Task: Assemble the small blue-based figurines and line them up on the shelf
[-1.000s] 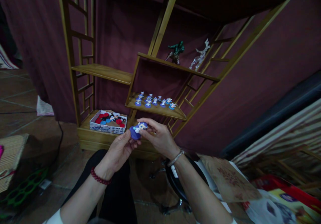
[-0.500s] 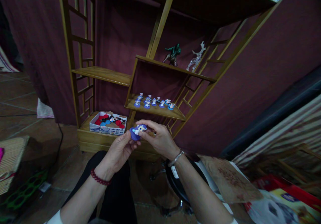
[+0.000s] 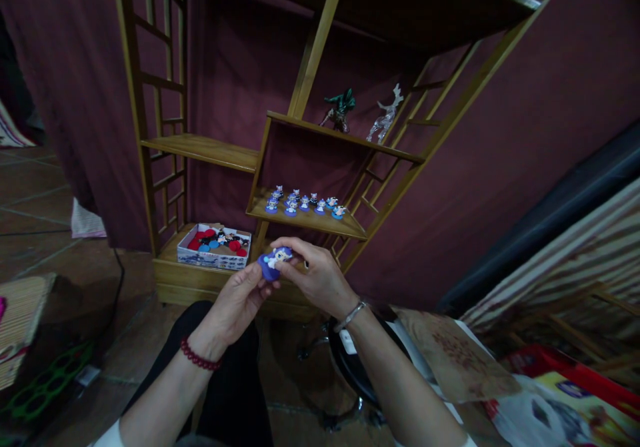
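A small purple and white figurine (image 3: 277, 257) on a round purple base is between my two hands, in front of the shelf unit. My left hand (image 3: 243, 298) grips its base between thumb and fingers. The thumb and fingers of my right hand (image 3: 317, 273) close on the figurine's upper part. Beyond them, several similar figurines (image 3: 305, 203) with purple, blue or dark bases stand upright in rows on a small wooden shelf (image 3: 320, 221). To the left, an open cardboard box (image 3: 213, 258) holds red and blue discs and dark pieces.
On the upper shelf stand a dark green figure (image 3: 341, 109) and a clear deer figurine (image 3: 386, 117). A black wheeled stool (image 3: 367, 360) is below my right forearm. Plastic bags (image 3: 540, 410) lie at the lower right, and a woven mat (image 3: 23, 320) is at the left.
The view has shifted slightly, so the shelves appear a little further left. Both hands keep hold of the figurine, almost unmoved.
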Demonstrator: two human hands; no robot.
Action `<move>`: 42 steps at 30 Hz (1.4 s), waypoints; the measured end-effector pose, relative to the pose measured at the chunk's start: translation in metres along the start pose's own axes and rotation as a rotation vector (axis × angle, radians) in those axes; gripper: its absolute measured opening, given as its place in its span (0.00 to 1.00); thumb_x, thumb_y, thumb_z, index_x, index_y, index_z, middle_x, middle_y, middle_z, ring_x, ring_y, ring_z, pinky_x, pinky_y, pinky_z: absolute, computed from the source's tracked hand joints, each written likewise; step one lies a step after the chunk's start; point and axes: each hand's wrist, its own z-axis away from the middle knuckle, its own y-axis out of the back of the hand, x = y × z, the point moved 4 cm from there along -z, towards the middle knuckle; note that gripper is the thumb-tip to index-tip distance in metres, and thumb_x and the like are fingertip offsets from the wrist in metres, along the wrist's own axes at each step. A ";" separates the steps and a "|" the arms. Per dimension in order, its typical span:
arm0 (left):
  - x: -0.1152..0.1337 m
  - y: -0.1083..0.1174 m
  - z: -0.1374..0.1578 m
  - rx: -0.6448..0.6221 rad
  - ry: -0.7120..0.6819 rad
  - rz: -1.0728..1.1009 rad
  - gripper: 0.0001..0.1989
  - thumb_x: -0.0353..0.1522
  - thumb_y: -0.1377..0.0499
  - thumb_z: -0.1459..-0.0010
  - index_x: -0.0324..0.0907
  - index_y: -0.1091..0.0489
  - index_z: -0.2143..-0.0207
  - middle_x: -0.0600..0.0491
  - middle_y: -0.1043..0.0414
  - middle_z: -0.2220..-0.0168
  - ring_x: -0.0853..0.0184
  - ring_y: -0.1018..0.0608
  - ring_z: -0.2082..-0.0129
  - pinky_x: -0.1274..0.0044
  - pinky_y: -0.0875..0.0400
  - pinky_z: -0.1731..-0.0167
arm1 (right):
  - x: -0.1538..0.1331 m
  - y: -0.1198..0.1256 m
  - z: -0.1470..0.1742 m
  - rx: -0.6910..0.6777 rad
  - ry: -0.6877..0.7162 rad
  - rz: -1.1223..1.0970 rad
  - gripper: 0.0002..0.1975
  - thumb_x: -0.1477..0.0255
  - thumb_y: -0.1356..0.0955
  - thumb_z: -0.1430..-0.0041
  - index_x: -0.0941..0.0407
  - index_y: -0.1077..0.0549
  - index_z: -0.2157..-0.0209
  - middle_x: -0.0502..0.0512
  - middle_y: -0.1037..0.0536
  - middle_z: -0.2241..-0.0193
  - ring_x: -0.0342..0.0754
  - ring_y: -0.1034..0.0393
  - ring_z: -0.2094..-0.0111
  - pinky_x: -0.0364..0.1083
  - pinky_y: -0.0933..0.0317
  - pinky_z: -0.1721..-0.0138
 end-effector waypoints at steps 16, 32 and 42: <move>-0.003 0.001 0.001 0.015 -0.017 0.004 0.09 0.35 0.40 0.51 0.37 0.28 0.70 0.53 0.28 0.72 0.73 0.27 0.72 0.81 0.35 0.69 | -0.005 0.000 -0.003 -0.082 0.141 0.079 0.11 0.73 0.37 0.45 0.52 0.31 0.59 0.50 0.26 0.63 0.43 0.32 0.62 0.43 0.40 0.59; -0.004 0.009 0.003 0.047 -0.052 -0.038 0.11 0.33 0.38 0.53 0.37 0.29 0.66 0.52 0.28 0.70 0.73 0.27 0.72 0.83 0.33 0.69 | -0.003 -0.012 0.001 -0.085 0.018 0.150 0.12 0.73 0.37 0.45 0.53 0.32 0.58 0.51 0.27 0.64 0.43 0.33 0.64 0.42 0.40 0.61; -0.005 0.008 0.001 0.071 -0.126 -0.117 0.11 0.31 0.38 0.53 0.40 0.30 0.64 0.53 0.28 0.64 0.72 0.27 0.66 0.81 0.34 0.63 | 0.001 -0.018 0.005 0.012 -0.090 0.134 0.13 0.74 0.37 0.47 0.52 0.32 0.58 0.50 0.26 0.63 0.44 0.33 0.62 0.42 0.40 0.61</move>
